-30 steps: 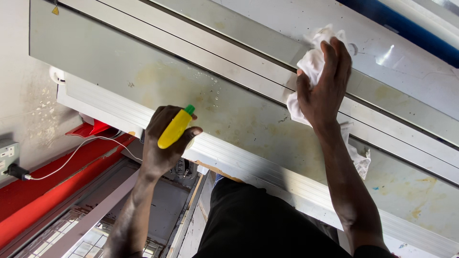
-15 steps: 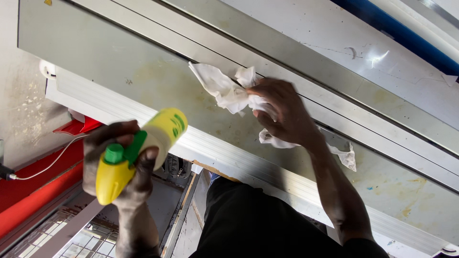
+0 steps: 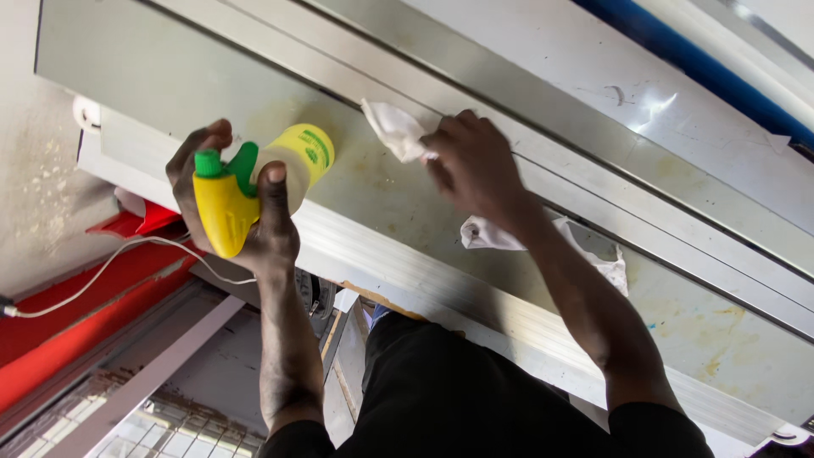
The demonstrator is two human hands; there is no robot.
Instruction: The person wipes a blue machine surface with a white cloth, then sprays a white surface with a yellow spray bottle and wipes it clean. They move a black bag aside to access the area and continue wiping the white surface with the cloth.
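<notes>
Gripping the yellow plastic spray bottle with its green trigger and nozzle (image 3: 246, 191), the left hand (image 3: 242, 212) is clenched around the neck, the forefinger laid along the yellow head and the thumb curled behind. The bottle is held in the air just beside the grey, stained metal panel (image 3: 170, 76), its rounded base turned toward that surface. Further right, the right hand (image 3: 475, 170) is pressed flat on the same panel, closed over a crumpled white cloth (image 3: 397, 129); one corner of the cloth is seen sticking out past the fingertips, and a loose end trails below the wrist along the forearm. A pale aluminium rail (image 3: 407, 263) is run beneath both hands. A white cable (image 3: 110, 263) is draped over the red ledge (image 3: 76, 314) at lower left.
</notes>
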